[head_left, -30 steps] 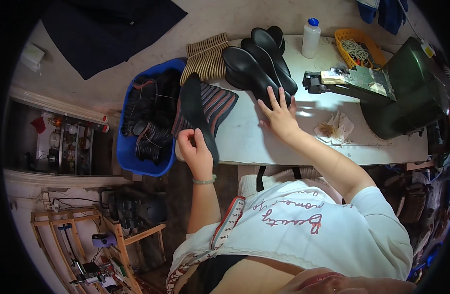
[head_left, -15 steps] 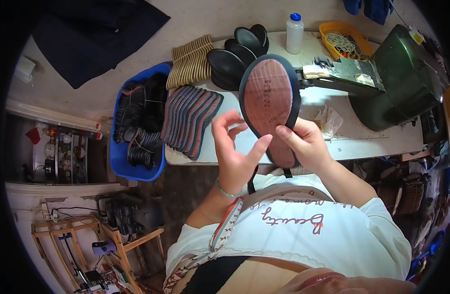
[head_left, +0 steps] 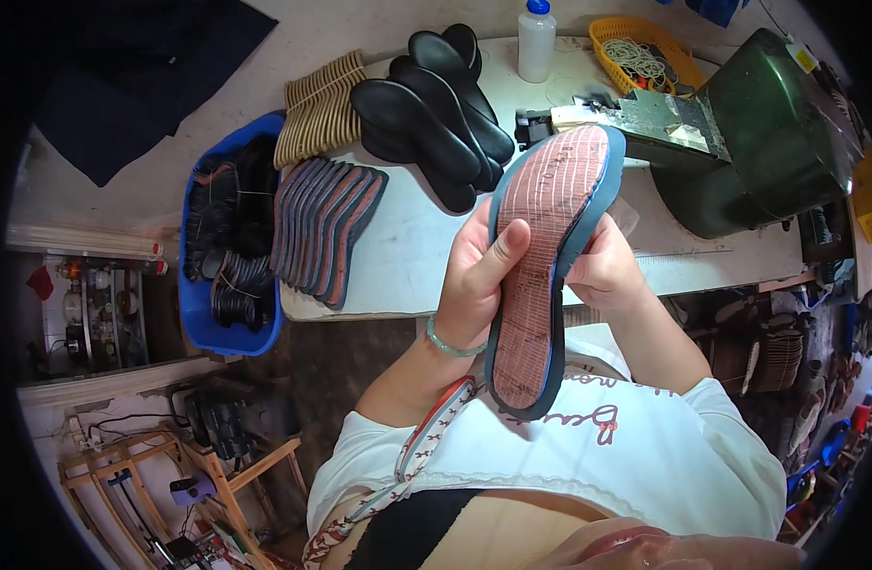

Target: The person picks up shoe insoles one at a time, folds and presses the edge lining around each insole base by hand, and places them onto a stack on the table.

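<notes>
Tilted up in front of my chest is a shoe insole (head_left: 536,256) with a reddish checked underside and a dark rim. My left hand (head_left: 476,271) grips its left edge, thumb laid flat on the checked face and fingers hidden behind. On the opposite edge my right hand (head_left: 602,266) is closed around it, most of its fingers out of sight. Beyond my left hand, on the white table (head_left: 402,271), stands a row of similar insoles (head_left: 326,233) set on edge. Smooth black insoles (head_left: 436,119) lie in a loose pile behind it.
A green sewing machine (head_left: 754,142) occupies the table's right side. Farther back are a bundle of tan soles (head_left: 317,109), a clear bottle with a blue cap (head_left: 536,46) and a yellow basket (head_left: 602,33) of cord. A blue tub (head_left: 193,318) of tied black pieces stands left of the table.
My left hand, open and apart before, has closed on the insole's left edge. The insole has tilted with its top to the right and come lower. The black insoles now lie more spread out.
</notes>
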The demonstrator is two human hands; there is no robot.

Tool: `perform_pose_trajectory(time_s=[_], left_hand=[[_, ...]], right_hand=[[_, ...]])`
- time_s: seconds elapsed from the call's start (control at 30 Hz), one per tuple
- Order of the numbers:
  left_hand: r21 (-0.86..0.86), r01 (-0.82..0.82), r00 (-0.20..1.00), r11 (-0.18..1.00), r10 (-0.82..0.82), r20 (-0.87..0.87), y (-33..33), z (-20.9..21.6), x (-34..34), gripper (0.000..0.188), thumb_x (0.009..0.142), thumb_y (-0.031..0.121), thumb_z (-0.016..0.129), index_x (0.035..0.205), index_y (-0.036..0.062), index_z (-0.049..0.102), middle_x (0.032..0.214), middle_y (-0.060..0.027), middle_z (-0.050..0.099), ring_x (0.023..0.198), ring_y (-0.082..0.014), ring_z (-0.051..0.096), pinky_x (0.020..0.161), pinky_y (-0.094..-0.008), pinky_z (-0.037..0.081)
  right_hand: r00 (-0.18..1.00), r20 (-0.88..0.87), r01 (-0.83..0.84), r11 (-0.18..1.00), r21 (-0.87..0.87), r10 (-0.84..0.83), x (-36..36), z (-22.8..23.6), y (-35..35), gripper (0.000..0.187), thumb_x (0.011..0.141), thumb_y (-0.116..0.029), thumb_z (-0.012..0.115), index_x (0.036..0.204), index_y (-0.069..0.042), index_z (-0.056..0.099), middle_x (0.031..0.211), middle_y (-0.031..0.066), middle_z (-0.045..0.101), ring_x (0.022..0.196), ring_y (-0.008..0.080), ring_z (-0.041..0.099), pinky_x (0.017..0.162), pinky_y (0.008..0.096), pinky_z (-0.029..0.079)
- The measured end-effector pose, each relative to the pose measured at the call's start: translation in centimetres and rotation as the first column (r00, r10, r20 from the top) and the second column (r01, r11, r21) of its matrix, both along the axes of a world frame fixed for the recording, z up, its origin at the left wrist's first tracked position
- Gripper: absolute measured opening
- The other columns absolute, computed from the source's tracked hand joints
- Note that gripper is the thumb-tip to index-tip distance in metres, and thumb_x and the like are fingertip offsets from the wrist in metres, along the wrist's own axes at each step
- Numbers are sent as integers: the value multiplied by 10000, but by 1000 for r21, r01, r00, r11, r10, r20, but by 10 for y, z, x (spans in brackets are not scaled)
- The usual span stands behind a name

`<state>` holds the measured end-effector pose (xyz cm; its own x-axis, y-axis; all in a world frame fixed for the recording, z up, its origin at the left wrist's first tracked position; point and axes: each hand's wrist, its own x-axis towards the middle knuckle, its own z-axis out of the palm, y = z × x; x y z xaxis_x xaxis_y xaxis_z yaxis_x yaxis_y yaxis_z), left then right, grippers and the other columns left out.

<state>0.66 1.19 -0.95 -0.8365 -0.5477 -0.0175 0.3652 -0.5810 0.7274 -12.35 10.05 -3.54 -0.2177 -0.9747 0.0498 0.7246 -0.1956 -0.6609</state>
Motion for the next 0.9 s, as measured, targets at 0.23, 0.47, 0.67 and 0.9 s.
perform_pose_trajectory(time_s=[0.23, 0.47, 0.67, 0.9], left_hand=[[3, 87, 996, 996, -87, -3, 2, -8, -4, 558, 900, 387, 640, 1220, -25, 446, 1017, -75, 633, 816, -84, 636, 693, -184, 522], [-95, 87, 996, 992, -90, -25, -8, -4, -3, 493, 893, 246, 679, 1236, -19, 443, 1108, -81, 619, 993, -104, 597, 887, -254, 485], [-364, -85, 994, 927, 104, 31, -30, -2, -4, 402, 879, 156, 698, 1177, -18, 493, 1062, -63, 630, 952, -100, 586, 857, -256, 484], [-458, -103, 981, 883, 166, 100, -35, -7, -5, 578, 844, 129, 730, 1286, -17, 388, 1179, -83, 573, 1093, -130, 544, 930, -286, 462]], right_hand=[[995, -47, 84, 996, -35, -86, -14, -15, -2, 547, 643, 33, 832, 1135, -4, 597, 1084, 92, 662, 979, 206, 645, 853, 342, 534], [861, -451, 221, 972, -83, -234, -26, -5, 2, 660, 636, 28, 842, 1219, -1, 535, 1158, 96, 622, 1049, 198, 608, 890, 355, 509], [809, -588, 87, 990, 113, -4, -20, 45, -2, 156, 801, 36, 702, 952, 65, 676, 907, 130, 690, 756, 171, 680, 597, 291, 609], [814, -578, 229, 945, 235, -53, -9, 45, -15, 163, 856, -57, 690, 952, 62, 632, 867, 114, 679, 727, 127, 666, 594, 247, 579]])
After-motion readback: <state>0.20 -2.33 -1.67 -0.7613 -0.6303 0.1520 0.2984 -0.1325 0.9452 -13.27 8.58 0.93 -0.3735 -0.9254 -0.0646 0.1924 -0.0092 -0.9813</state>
